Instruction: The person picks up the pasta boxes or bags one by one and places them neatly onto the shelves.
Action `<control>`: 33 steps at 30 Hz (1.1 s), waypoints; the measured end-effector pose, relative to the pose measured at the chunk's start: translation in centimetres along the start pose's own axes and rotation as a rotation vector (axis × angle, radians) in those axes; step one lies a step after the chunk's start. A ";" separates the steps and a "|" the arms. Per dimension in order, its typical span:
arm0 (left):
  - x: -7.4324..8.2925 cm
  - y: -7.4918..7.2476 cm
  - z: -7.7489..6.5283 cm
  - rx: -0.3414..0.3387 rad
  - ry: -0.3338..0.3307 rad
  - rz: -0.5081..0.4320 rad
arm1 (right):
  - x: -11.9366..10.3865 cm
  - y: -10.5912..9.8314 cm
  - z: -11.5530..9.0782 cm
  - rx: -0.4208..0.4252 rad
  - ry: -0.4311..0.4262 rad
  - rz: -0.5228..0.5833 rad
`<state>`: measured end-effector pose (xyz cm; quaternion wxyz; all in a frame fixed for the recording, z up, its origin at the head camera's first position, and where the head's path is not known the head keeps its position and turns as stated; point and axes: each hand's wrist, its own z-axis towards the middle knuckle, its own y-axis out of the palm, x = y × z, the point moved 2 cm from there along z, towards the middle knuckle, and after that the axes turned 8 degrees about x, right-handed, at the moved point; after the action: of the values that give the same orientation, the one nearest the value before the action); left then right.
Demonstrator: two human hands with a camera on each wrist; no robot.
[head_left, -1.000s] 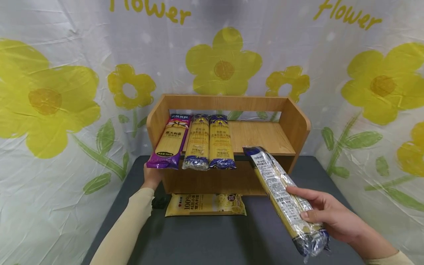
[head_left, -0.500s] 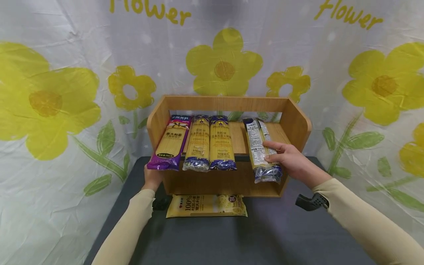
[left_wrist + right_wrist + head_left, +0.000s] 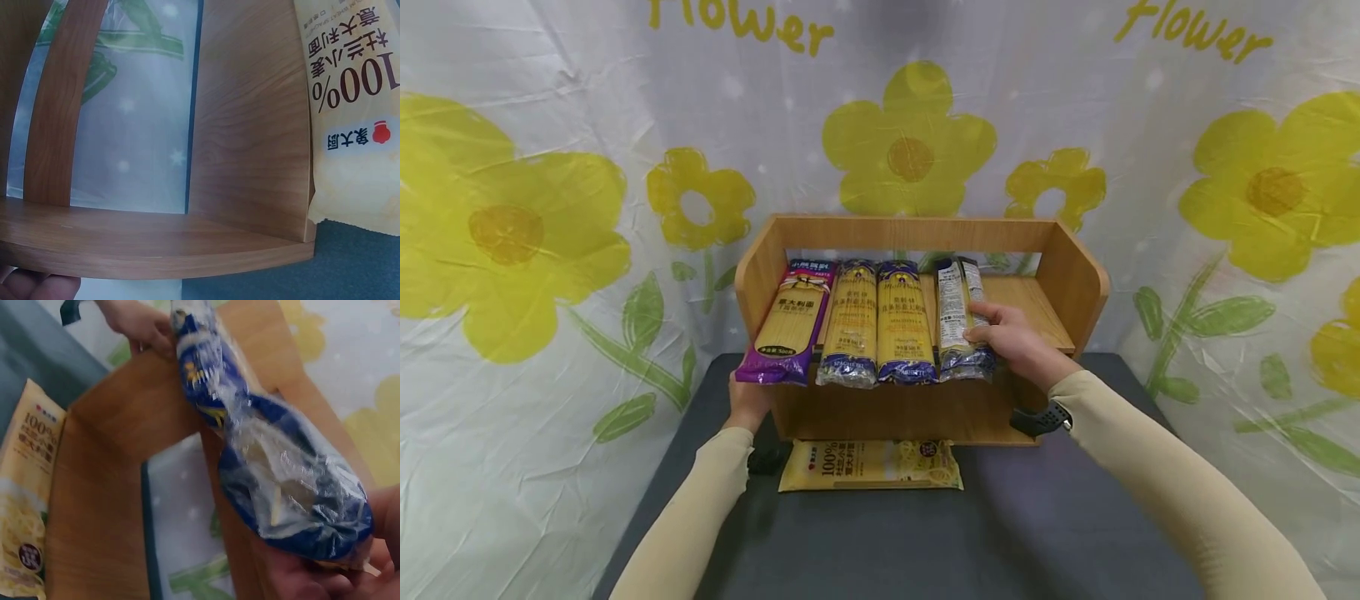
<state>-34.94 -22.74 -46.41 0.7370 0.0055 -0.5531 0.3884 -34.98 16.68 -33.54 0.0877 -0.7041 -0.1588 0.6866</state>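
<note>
My right hand (image 3: 1018, 342) grips a spaghetti packet (image 3: 952, 308) with its white label side up, thumb and fingers on its right side. This packet rests on the upper board of a wooden shelf (image 3: 910, 228), just right of two yellow-and-blue spaghetti packets (image 3: 904, 321). A purple pasta packet (image 3: 790, 321) lies at the row's left end. My left hand (image 3: 748, 406) holds the shelf's left side panel below the purple packet; its curled fingers (image 3: 53, 289) show at the panel in the left wrist view. Clear wrap and a blue end of the held packet (image 3: 294, 481) fill the right wrist view.
A yellow pasta bag (image 3: 872, 464) lies on the dark table (image 3: 865, 542) before the shelf's base. Bare board (image 3: 1026, 304) shows right of the held packet. A flower-printed cloth (image 3: 910, 117) hangs behind and at both sides.
My right hand has brought the spaghetti packet from the front right onto the upper shelf, then slid it left towards the other packets. My left hand has stayed at the panel.
</note>
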 end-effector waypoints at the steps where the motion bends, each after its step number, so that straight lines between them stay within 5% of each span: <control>1: 0.0 -0.1 0.0 0.002 0.010 0.008 | 0.0 0.1 0.1 0.002 0.003 0.008; 8: -0.1 -0.4 0.1 -0.007 -0.025 -0.058 | 0.6 0.3 0.7 0.021 -0.058 -0.127; 23: -0.1 0.0 -0.2 -0.032 -0.061 -0.086 | 1.5 0.5 0.3 0.051 -0.119 -0.188; 29: -0.3 0.0 -0.1 -0.034 -0.071 -0.083 | 1.8 -0.8 -1.2 0.051 -0.144 -0.245; 33: -0.4 -0.1 -0.1 -0.032 -0.109 -0.107 | 2.6 -2.3 -2.7 0.142 -0.117 -0.250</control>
<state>-34.88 -23.02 -46.74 0.7256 0.0443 -0.5973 0.3387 -32.54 20.00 -35.04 0.2127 -0.6295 -0.2012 0.7198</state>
